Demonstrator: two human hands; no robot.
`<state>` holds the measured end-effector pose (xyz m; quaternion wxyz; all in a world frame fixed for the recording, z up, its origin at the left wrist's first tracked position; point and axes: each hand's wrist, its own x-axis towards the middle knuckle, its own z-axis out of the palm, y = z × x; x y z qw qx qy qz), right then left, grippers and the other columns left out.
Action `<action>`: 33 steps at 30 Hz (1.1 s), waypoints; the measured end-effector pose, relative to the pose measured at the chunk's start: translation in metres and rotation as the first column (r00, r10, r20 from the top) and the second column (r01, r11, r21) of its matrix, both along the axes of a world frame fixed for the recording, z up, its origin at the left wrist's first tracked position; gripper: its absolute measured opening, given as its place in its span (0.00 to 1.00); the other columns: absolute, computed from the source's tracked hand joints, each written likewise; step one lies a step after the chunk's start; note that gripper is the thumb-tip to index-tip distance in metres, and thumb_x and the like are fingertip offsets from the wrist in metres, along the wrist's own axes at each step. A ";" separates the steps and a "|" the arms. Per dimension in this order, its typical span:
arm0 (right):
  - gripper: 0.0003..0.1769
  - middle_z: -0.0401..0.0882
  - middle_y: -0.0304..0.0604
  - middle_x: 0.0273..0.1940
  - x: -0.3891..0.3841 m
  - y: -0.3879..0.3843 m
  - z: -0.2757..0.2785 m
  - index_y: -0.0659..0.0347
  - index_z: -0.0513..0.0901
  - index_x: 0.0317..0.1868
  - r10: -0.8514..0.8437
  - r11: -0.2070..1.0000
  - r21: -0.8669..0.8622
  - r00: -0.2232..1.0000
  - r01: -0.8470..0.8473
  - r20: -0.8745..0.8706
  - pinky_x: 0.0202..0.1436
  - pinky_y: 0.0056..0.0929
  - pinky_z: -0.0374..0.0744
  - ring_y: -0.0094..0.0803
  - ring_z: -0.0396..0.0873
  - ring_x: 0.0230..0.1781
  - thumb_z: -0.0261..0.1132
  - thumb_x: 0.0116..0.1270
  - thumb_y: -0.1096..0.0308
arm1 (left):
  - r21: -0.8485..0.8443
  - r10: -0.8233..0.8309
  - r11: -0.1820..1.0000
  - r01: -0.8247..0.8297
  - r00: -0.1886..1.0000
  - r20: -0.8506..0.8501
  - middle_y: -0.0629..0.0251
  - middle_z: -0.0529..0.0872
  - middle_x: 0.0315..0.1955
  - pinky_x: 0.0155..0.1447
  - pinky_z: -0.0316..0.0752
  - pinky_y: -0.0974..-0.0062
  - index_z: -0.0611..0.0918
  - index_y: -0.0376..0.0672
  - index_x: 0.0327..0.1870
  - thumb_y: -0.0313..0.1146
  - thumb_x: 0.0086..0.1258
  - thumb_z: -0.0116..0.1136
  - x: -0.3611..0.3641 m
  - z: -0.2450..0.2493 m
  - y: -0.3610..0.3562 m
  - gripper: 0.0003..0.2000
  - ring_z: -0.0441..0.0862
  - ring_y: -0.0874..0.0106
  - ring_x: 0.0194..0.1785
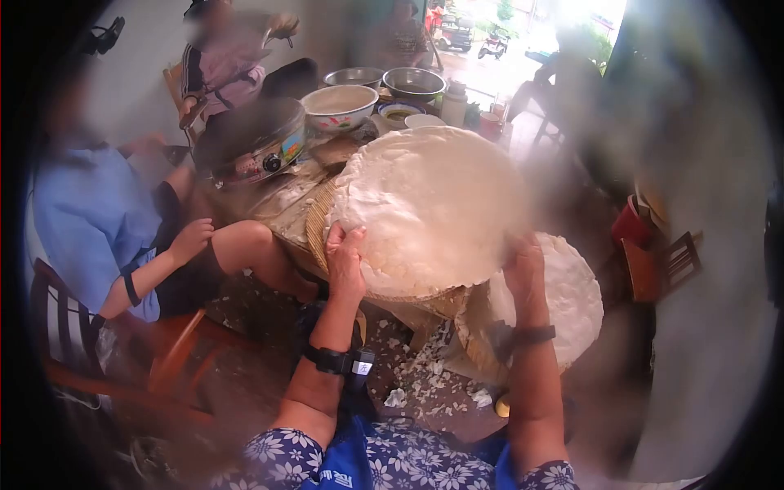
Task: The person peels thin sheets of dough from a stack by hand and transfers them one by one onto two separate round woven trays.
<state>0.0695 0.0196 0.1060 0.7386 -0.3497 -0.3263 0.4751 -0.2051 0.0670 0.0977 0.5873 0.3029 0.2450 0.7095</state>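
Observation:
A large, pale, round flatbread [433, 204] with an uneven, puckered edge lies over a woven straw mat [320, 219] in front of me. My left hand [346, 260] grips its near left edge, thumb on top and fingers curled at the rim. At the right edge, my right hand [525, 269] is closed on the rim; a hazy patch of the picture blurs its fingertips. Below and to the right of that hand, a second pale round of flatbread [576, 298] rests lower down, partly hidden by my right forearm.
Behind the flatbread stand a round electric griddle [253, 143], a flowered enamel basin [339, 114] and metal bowls [415, 83]. A person in blue [98, 220] sits close at left. White scraps [425, 367] litter the floor. A wooden chair [661, 265] is at right.

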 end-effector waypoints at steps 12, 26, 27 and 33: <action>0.07 0.77 0.31 0.26 -0.033 0.026 -0.038 0.59 0.79 0.39 -0.019 0.919 -0.354 0.919 0.171 0.394 0.21 0.21 0.71 0.19 0.73 0.22 0.58 0.61 0.70 | -0.084 0.201 0.941 -0.328 0.742 -0.639 0.61 0.80 0.31 0.40 0.72 0.75 0.70 0.35 0.54 0.26 0.57 0.56 -0.054 -0.081 0.055 0.22 0.78 0.72 0.34; 0.25 0.83 0.47 0.40 -0.008 0.049 -0.083 0.66 0.79 0.50 -0.128 0.796 -0.316 0.654 0.516 0.745 0.46 0.26 0.76 0.32 0.81 0.39 0.65 0.51 0.64 | 0.027 0.137 0.959 -0.283 0.375 -0.917 0.63 0.78 0.25 0.38 0.73 0.73 0.76 0.38 0.51 0.30 0.54 0.58 -0.068 -0.071 0.058 0.21 0.75 0.72 0.28; 0.25 0.84 0.48 0.41 -0.007 0.049 -0.084 0.66 0.79 0.50 -0.113 0.795 -0.311 0.630 0.522 0.769 0.46 0.27 0.76 0.33 0.81 0.40 0.66 0.51 0.64 | 0.025 0.128 0.960 -0.278 0.358 -0.925 0.61 0.79 0.26 0.39 0.73 0.72 0.76 0.37 0.52 0.30 0.54 0.57 -0.068 -0.070 0.058 0.21 0.77 0.69 0.29; 0.24 0.84 0.51 0.39 -0.011 0.044 -0.081 0.63 0.80 0.48 -0.136 0.791 -0.276 0.597 0.546 0.790 0.47 0.29 0.76 0.37 0.82 0.40 0.66 0.51 0.60 | 0.045 0.120 0.960 -0.275 0.265 -0.957 0.49 0.83 0.35 0.48 0.74 0.66 0.75 0.35 0.52 0.29 0.54 0.54 -0.070 -0.073 0.064 0.22 0.81 0.58 0.39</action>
